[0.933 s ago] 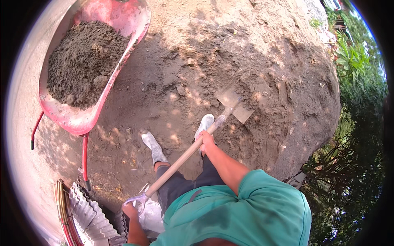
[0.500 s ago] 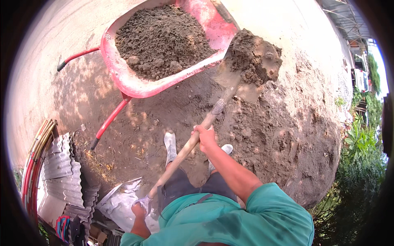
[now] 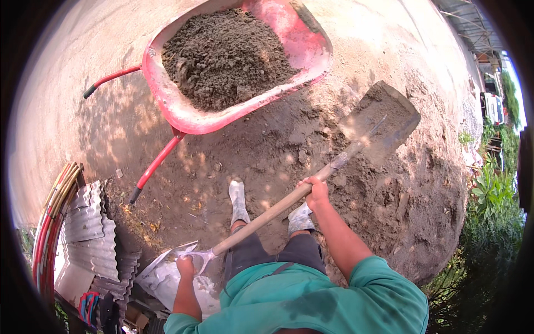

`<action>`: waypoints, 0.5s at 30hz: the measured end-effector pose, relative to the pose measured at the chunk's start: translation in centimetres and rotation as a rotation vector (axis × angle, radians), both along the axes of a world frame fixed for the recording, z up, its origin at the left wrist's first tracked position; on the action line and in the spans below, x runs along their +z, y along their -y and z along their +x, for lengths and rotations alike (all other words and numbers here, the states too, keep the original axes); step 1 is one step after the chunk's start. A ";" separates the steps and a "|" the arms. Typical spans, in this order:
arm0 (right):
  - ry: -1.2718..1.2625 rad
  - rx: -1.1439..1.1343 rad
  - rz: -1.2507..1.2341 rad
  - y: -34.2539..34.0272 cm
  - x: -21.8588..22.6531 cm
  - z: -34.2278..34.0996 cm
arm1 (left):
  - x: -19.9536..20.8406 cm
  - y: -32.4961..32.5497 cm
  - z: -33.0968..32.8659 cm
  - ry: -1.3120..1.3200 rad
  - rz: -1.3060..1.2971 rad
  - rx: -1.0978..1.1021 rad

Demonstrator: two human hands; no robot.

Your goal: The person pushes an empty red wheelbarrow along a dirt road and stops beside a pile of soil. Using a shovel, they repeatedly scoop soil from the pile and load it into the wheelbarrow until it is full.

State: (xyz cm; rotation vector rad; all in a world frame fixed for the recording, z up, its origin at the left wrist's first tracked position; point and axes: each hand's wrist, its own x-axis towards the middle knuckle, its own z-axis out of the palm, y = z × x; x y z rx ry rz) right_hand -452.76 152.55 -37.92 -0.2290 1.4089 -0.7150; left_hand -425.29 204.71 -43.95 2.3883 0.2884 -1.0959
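Note:
Both my hands grip a long wooden-handled shovel (image 3: 266,218). My left hand (image 3: 186,266) is closed on its pale D-shaped grip, low by my left side. Farther up, near the socket, my right hand (image 3: 317,191) wraps round the shaft. The flat metal blade, with only a thin smear of soil on it, hangs over the dirt at the right. A red wheelbarrow (image 3: 194,123) stands ahead, its tray heaped with dark crumbly soil (image 3: 231,58). The blade is apart from the tray, to its right.
A mound of damp soil (image 3: 411,211) spreads on the right, beside green plants (image 3: 489,222). The wheelbarrow's handles (image 3: 158,162) point left toward me. Corrugated sheets (image 3: 89,228), bundled red and yellow tubes (image 3: 50,222) and a pale sack (image 3: 183,284) lie at the lower left.
The lump of soil has left the blade, and the heap in the wheelbarrow looks rearranged. The shovel has swung right and down, away from the tray, with both hands still on it.

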 end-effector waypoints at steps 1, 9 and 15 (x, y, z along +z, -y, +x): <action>0.008 -0.089 0.034 0.1 -0.9 -1.9 | 3.0 5.7 1.1 0.002 -0.024 0.071; 0.265 -0.499 0.343 -4.0 -9.0 -5.3 | 13.5 12.4 8.9 0.405 -0.059 -0.603; 0.669 -0.437 0.596 -10.3 -11.2 3.9 | 31.4 15.4 11.2 0.927 1.119 -1.672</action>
